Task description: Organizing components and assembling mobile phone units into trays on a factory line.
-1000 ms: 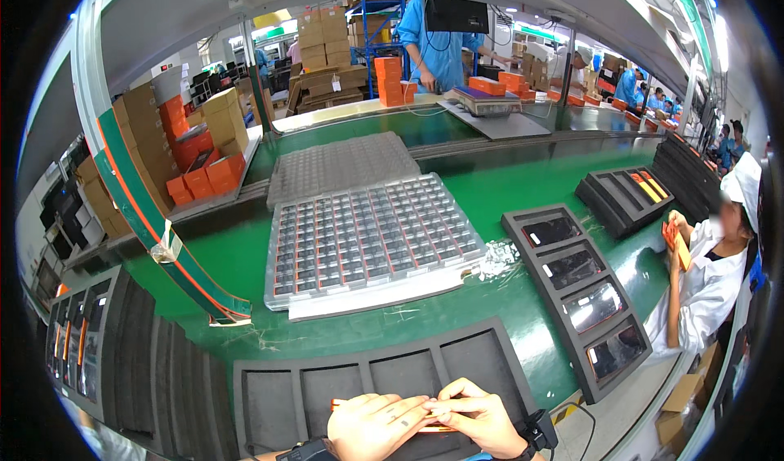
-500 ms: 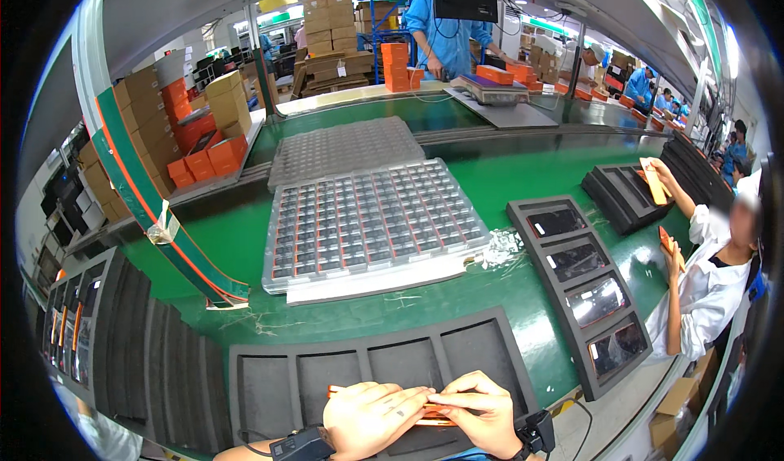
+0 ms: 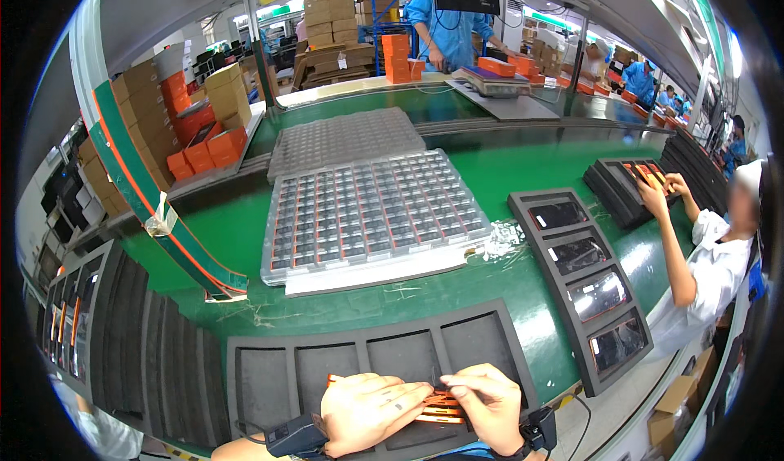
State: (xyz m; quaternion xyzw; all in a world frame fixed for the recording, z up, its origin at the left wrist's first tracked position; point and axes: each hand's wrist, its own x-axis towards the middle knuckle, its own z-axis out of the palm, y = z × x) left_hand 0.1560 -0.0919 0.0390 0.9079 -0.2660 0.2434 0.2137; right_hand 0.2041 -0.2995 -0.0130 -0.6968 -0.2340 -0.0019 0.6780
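Over the near edge of a black foam tray (image 3: 328, 383), my left hand (image 3: 367, 416) grips several thin orange phone housings (image 3: 443, 412), its palm and fingers lying across them. Their orange edges show in a fanned stack beyond the fingertips. At the right end of the stack is my right hand (image 3: 490, 404), thumb and forefinger pinched close to the upper edges; what sits in that pinch is too small to make out. The tray's wide compartments show bare grey bottoms, partly covered by my hands.
A clear compartmented tray (image 3: 376, 216) of small parts lies ahead on the green bench. To the right, another foam tray (image 3: 600, 330) holds dark-screened phones. Stacked foam trays (image 3: 155, 355) stand at left. A co-worker (image 3: 702, 273) at right handles orange pieces over foam trays.
My right hand has lifted slightly and shifted right, its pinch opening off the stack's front, so more orange edges show. The co-worker's hands have moved down to the foam tray.
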